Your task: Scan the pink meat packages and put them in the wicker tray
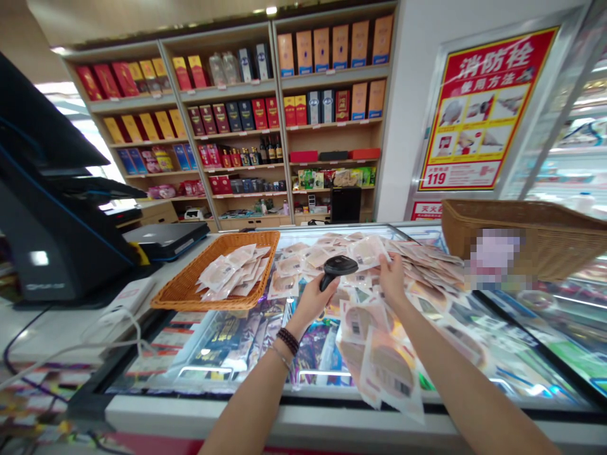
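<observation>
My left hand is wrapped round the handle of a black barcode scanner, its head turned to the right. My right hand pinches the edge of a clear plastic packet just right of the scanner head. Many similar flat packets with barcodes lie spread over the glass freezer top, with a loose pile to the right. Nearer me, a packet lies toward the front edge. Left of my hands, an orange wicker basket holds several packets.
A dark checkout terminal stands at far left, with a flat black device beside it. White cables trail over the left counter. A brown wicker basket sits at the right. Behind are shelves of boxes.
</observation>
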### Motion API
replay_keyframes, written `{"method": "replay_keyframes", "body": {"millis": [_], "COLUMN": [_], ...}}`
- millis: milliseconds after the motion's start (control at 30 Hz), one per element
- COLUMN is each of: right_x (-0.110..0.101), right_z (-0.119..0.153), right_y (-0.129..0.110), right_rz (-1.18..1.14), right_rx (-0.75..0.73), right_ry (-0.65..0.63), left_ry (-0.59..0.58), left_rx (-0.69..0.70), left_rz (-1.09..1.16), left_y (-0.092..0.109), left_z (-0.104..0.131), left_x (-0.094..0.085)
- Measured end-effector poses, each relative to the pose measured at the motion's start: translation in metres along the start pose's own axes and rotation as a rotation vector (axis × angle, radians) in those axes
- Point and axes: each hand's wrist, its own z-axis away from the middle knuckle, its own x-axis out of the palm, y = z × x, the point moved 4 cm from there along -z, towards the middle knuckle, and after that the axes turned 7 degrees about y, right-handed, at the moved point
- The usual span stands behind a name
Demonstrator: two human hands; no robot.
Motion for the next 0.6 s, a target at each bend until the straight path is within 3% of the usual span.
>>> {"method": "replay_keyframes", "body": {"millis": [367, 600], "right_x": [-0.004, 0.001], "right_z": [0.003, 0.009], "right_y": [-0.009, -0.023], "right_rz": [0.04, -0.005], "right_rx": [-0.026, 0.066], "right_ry": [0.023, -0.018], "left_ry": [-0.016, 0.065], "left_rx": [0.013, 0.015], "left_rz": [-0.05, 0.026], "left_y": [-0.001, 0.0], "left_z": [0.001, 0.0], "left_x": [-0.001, -0.005]}}
